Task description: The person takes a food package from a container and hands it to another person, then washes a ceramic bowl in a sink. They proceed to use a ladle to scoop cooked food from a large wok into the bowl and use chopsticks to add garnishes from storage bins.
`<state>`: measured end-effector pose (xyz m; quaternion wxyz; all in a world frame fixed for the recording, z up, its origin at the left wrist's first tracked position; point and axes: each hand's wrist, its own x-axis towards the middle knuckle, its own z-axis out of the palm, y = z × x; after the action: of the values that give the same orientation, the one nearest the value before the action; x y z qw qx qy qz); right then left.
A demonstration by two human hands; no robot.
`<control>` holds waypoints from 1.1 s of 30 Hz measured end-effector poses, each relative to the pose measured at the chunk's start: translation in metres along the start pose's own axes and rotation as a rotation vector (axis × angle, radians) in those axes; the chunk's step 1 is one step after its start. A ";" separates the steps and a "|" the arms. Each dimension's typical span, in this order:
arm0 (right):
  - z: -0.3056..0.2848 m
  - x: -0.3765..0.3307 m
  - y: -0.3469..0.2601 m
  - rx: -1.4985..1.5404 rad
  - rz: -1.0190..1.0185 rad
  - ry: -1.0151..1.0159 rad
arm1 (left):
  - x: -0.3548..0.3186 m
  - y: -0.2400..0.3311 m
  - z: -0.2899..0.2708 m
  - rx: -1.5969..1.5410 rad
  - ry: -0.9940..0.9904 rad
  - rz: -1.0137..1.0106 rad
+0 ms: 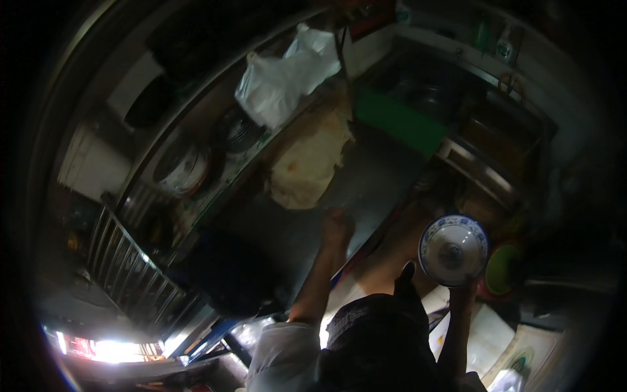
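Observation:
My right hand grips the near rim of a white bowl with a blue patterned band round its edge. The bowl's inside faces up, and only a darker round mark shows at its bottom. My left hand is over the dark counter, close to its near edge. Dim light and blur hide its fingers, and nothing in it can be made out. Just beyond it lies a pale, ragged-edged flat sheet, whose material I cannot tell.
A white plastic bag sits at the back of the counter. A green board lies before a dark sink. Beside the bowl is a green round container. A metal rack stands at the left, near a pot.

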<state>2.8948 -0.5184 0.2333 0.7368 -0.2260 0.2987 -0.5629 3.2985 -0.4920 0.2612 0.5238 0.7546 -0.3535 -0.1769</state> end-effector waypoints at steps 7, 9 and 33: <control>-0.019 0.022 -0.011 -0.494 -0.083 -0.002 | 0.012 -0.092 -0.017 0.522 -0.107 0.061; -0.004 0.035 -0.026 -0.376 -0.082 0.058 | 0.038 -0.055 -0.007 0.433 -0.141 -0.010; 0.082 0.098 -0.079 -0.356 -0.228 0.341 | 0.253 -0.003 0.425 0.398 -0.531 0.169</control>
<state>2.9152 -0.6336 0.3271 0.5563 -0.2860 0.4856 -0.6107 3.2026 -0.9559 0.1192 0.2687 0.7376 -0.5665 -0.2507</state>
